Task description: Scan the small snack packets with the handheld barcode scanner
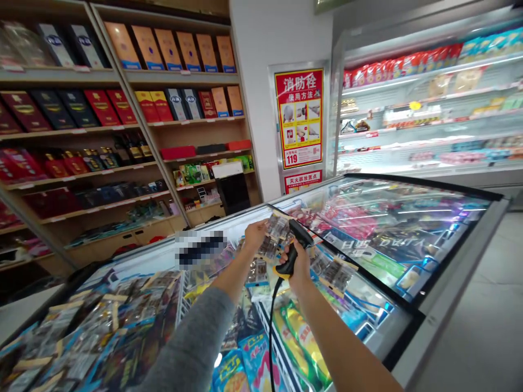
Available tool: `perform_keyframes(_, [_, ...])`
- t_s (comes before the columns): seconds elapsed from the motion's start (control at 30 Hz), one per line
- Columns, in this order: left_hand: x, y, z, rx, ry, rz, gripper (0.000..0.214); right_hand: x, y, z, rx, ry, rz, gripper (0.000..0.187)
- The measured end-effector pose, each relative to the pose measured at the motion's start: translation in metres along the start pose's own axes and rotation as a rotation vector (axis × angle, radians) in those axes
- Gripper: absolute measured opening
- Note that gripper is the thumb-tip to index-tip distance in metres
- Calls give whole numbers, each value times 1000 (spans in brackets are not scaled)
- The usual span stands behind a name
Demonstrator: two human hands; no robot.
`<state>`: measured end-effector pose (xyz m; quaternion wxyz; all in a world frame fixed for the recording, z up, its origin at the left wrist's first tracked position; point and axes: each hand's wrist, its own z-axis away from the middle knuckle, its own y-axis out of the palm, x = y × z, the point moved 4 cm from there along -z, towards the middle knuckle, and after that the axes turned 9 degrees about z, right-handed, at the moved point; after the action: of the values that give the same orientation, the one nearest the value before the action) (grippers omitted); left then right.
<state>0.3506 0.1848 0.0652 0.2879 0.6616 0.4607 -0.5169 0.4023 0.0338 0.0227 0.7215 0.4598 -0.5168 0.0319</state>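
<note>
My left hand (255, 235) is closed on the edge of a clear plastic packet (276, 227) with dark pieces inside, held up over a chest freezer (439, 326). My right hand (301, 264) is wrapped around the handle of a black and yellow barcode scanner (301, 233). The scanner's head is close to the packet's right side, and its black cable (271, 332) hangs down between my forearms. Similar clear packets (335, 275) lie in the freezer to the right of my right hand. Beneath my hands are blue bags (259, 354) and yellow-green bags (300, 329).
A sliding glass lid (392, 218) with a black frame covers the freezer's far right. White wire dividers split its inside. Many dark packets (134, 321) lie at the left. Shelves of boxes (163, 43) stand behind left, and a lit chiller (408, 103) stands behind right.
</note>
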Motion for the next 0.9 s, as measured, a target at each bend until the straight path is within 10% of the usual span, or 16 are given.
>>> perform_keyframes(0.2, [-8, 14, 3, 119, 169, -319, 22, -8, 1, -1, -38, 25, -16, 48])
perform_keyframes(0.4, [-37, -31, 42, 131, 219, -259, 23, -5, 5, 10, 7, 12, -19, 46])
perform_keyframes(0.67, [-59, -235, 157, -88, 107, -366, 27, -28, 24, 52, 195, 45, 86, 48])
perform_keyframes(0.9, [-65, -405, 254, -500, -92, -564, 20, -95, 115, 147, 476, 236, 173, 48])
